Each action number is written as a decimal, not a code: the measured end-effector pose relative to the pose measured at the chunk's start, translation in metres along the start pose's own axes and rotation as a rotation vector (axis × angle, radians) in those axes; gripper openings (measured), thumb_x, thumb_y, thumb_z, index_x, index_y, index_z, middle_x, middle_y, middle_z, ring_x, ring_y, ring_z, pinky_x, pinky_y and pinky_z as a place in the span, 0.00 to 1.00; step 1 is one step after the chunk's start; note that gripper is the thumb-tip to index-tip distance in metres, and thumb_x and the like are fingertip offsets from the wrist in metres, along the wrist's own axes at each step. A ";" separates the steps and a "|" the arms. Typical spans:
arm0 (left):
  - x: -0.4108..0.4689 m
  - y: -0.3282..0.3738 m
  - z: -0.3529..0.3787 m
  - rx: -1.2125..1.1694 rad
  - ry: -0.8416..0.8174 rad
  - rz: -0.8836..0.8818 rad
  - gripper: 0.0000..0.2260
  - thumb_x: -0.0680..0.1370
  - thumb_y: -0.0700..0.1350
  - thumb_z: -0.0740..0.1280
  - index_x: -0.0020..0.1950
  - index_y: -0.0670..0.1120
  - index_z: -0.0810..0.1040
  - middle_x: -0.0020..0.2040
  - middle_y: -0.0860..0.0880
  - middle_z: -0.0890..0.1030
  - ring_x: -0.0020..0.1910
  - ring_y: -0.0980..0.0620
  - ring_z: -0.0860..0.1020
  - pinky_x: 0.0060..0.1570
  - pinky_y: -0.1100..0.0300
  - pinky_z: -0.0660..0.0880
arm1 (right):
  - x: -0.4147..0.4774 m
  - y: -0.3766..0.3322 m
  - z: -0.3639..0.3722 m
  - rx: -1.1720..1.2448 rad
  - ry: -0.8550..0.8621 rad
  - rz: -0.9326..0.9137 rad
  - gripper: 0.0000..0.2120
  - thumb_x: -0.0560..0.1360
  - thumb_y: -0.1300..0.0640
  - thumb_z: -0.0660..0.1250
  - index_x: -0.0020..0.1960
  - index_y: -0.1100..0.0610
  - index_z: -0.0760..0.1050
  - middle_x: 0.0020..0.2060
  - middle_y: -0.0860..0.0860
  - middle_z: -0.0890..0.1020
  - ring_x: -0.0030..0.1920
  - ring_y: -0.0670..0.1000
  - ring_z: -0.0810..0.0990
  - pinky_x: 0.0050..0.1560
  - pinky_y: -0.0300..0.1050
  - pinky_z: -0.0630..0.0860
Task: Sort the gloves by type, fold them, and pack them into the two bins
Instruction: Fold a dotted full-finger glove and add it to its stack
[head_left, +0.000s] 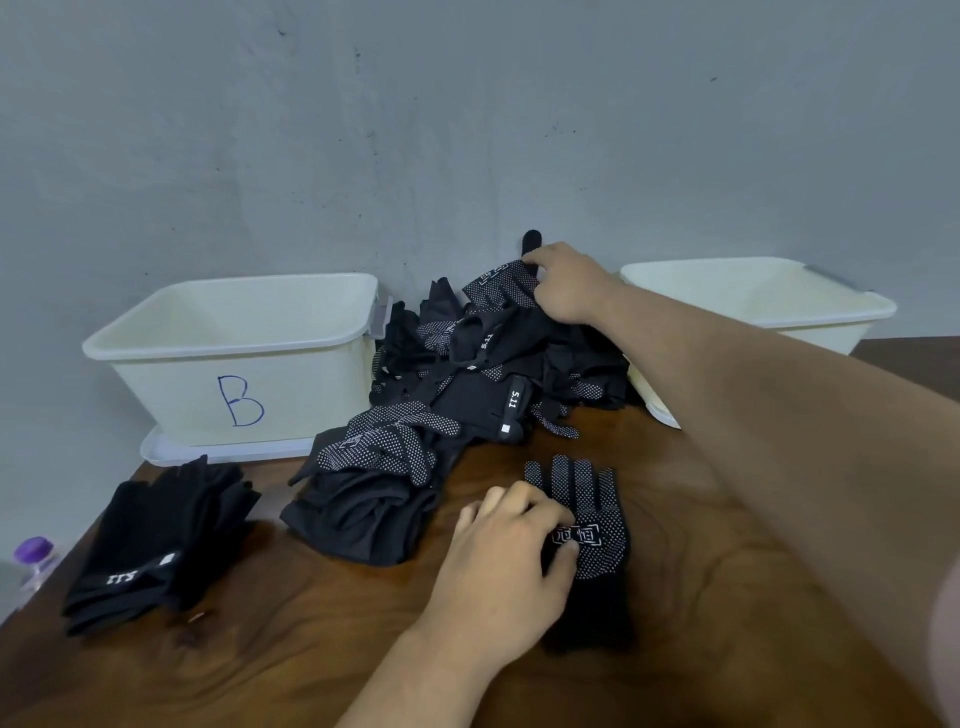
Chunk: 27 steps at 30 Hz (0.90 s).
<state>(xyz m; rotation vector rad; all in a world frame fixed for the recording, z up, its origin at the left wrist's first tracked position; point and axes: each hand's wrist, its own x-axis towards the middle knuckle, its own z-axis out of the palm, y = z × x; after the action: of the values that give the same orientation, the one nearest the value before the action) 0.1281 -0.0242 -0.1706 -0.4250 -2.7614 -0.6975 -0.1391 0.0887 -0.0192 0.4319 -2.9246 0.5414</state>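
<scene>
I see a dark wooden table (291, 649) against a scuffed grey wall (467, 130). My right hand (563, 283) pinches the top dotted glove (501, 283) on the glove pile (467, 374) at the back edge, between bin B (176, 395) and the right bin (753, 296); my left hand (506, 556) curls its fingers onto a flat glove (602, 525) nearer the front

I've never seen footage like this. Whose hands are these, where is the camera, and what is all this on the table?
No machine here: a person wears one camera on the head, looking down at their bare hands. On the wooden table, a pile of black gloves lies between a white bin marked B and a second white bin. A stack of plain gloves sits at the left. The right hand pinches a dotted glove atop the pile; the left hand holds a flat dotted glove.
</scene>
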 end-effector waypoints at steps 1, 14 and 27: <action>0.000 0.000 0.000 0.001 -0.001 0.001 0.15 0.83 0.61 0.60 0.68 0.60 0.76 0.62 0.64 0.71 0.64 0.61 0.66 0.68 0.59 0.63 | -0.001 0.000 0.000 -0.003 -0.014 -0.004 0.27 0.80 0.62 0.62 0.79 0.53 0.70 0.76 0.58 0.72 0.74 0.63 0.73 0.75 0.51 0.69; 0.000 -0.001 -0.001 -0.035 0.018 -0.006 0.14 0.84 0.60 0.60 0.67 0.59 0.77 0.62 0.63 0.71 0.64 0.60 0.67 0.68 0.58 0.64 | 0.012 -0.007 0.003 0.133 -0.015 -0.116 0.12 0.80 0.58 0.71 0.63 0.53 0.86 0.58 0.49 0.86 0.59 0.49 0.81 0.60 0.37 0.71; 0.000 0.001 0.000 -0.039 0.012 -0.014 0.13 0.84 0.58 0.60 0.65 0.59 0.77 0.61 0.63 0.72 0.64 0.61 0.67 0.68 0.58 0.64 | -0.021 -0.034 -0.075 0.918 0.249 -0.091 0.14 0.72 0.74 0.73 0.43 0.55 0.77 0.40 0.54 0.78 0.37 0.53 0.80 0.39 0.48 0.84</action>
<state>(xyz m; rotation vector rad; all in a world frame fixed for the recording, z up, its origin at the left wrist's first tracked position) 0.1281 -0.0238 -0.1700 -0.4079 -2.7459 -0.7560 -0.1030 0.0908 0.0578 0.5205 -2.2428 1.7603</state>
